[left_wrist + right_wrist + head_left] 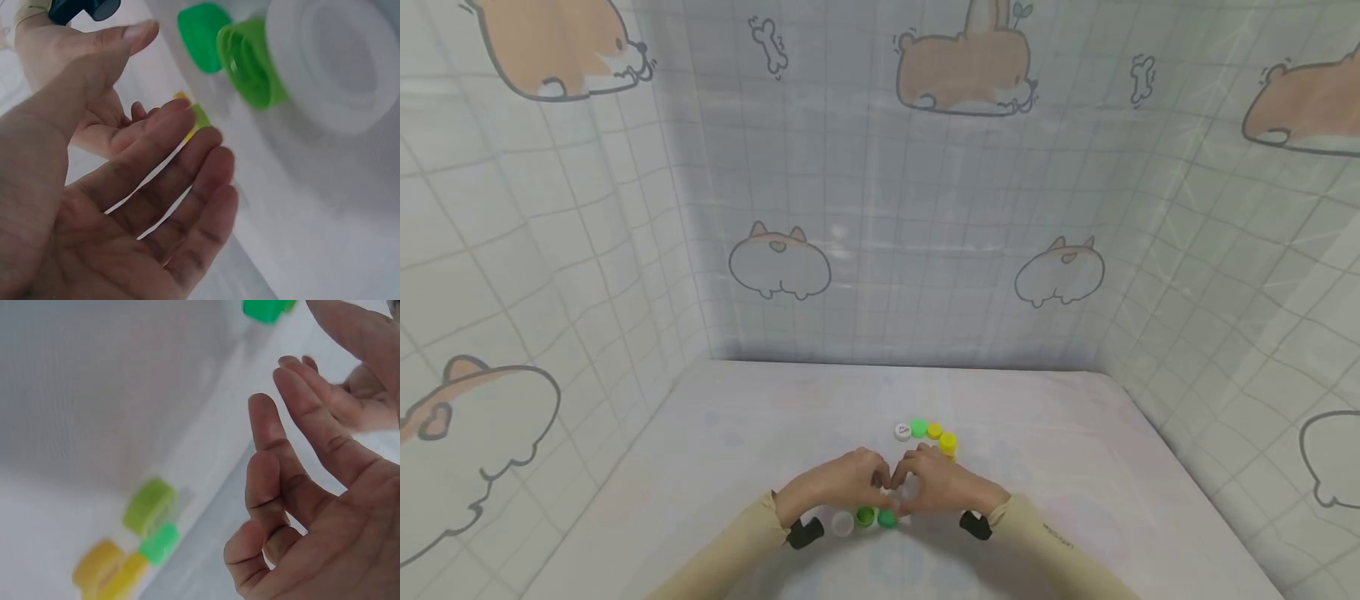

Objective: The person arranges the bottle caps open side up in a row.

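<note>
Above the table, my left hand and right hand face each other with fingers bent inward, fingertips close together, forming a heart-like outline. In the left wrist view the left hand's fingers are loosely bent, with nothing between them. The right hand's fingers are likewise loosely curved around nothing. Below the hands lie plastic bottle caps: a whitish cap, a lime-green cap and a green cap on the near side. Some of the area beneath is hidden by the hands.
Past the hands, a white marked cap, a light green cap and yellow caps curve along the white tabletop. Dark wrist devices sit at both cuffs. Printed sheeting encloses the table behind and at both sides.
</note>
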The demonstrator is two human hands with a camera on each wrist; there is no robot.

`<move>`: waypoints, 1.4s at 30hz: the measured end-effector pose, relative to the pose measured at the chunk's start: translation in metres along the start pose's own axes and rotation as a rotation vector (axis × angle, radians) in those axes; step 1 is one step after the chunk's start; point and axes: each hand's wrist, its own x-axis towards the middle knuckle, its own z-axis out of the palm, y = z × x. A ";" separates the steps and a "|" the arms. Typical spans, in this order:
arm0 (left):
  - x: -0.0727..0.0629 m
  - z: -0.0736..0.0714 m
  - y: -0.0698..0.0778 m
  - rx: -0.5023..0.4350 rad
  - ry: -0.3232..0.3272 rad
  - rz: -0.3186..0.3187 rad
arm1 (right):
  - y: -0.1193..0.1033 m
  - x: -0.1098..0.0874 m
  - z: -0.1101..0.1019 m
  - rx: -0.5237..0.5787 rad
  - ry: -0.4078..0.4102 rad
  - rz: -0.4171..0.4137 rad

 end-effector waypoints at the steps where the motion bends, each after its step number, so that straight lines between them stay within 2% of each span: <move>1: 0.000 -0.002 -0.001 0.002 0.023 0.009 | 0.001 -0.001 -0.003 0.003 0.021 0.007; 5: 0.000 -0.014 -0.005 -0.017 0.098 0.047 | 0.009 -0.005 -0.016 0.021 0.117 0.000; 12: -0.001 -0.024 -0.013 -0.081 0.150 0.020 | 0.025 -0.015 -0.029 0.121 0.225 0.029; 17: -0.002 -0.022 -0.013 -0.090 0.155 0.025 | 0.027 -0.020 -0.031 0.158 0.246 0.038; 25: -0.005 -0.021 -0.011 -0.104 0.157 0.019 | 0.028 -0.021 -0.029 0.115 0.273 0.018; 34: 0.002 -0.026 -0.026 -0.078 0.180 -0.014 | 0.034 -0.017 -0.036 0.129 0.296 0.056; 42: 0.008 -0.032 -0.035 -0.107 0.243 -0.016 | 0.041 -0.011 -0.044 0.205 0.295 0.119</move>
